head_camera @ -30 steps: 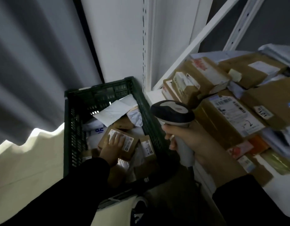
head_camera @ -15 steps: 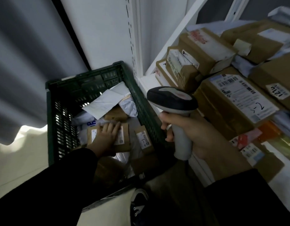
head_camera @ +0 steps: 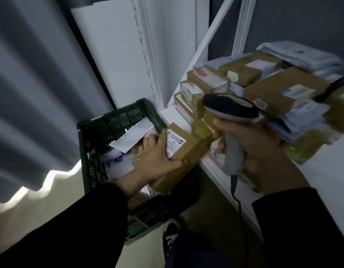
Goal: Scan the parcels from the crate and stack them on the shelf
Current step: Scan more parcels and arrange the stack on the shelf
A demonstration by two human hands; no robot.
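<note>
— Parcel (head_camera: 188, 151) out of the crate (head_camera: 90, 144) yet?

— Partly. Half a second ago the left hand (head_camera: 157, 157) lay flat on it, down among the others. Now the hand has raised it over the crate's right rim, close to the shelf (head_camera: 325, 165). The fingers lie over the top and the thumb hooks round the near edge, gripping it.

— And the scanner (head_camera: 229, 108)?

— It sits higher than before and just right of the parcel. The right hand (head_camera: 252, 146) has its fingers wrapped round the grey handle, and the dark head points left. A cable (head_camera: 235, 192) hangs from the handle's base.

— How does the parcel look?

— It is an oblong brown cardboard box with a white printed label (head_camera: 176, 142) on top, too blurred to read.

— What else is in the crate?

— It is dark green and slatted. A white envelope (head_camera: 132, 135) lies at the far side and a white bag (head_camera: 119, 161) with blue lettering nearer. What lies beneath is hard to make out.

— The shelf?

— It is white and stands on the right, with a perforated upright (head_camera: 146, 55) and a slanted brace (head_camera: 209, 39). Brown boxes (head_camera: 283, 89) and pale mailers (head_camera: 298, 53) are piled on it beyond the scanner.

— The room?

— It is dim. A grey curtain (head_camera: 32, 93) hangs on the left with light under its hem, and a white panel (head_camera: 109, 55) stands behind the crate. The floor (head_camera: 209, 206) is dark, with a dark shoe (head_camera: 170, 235) with white laces nearest.
</note>
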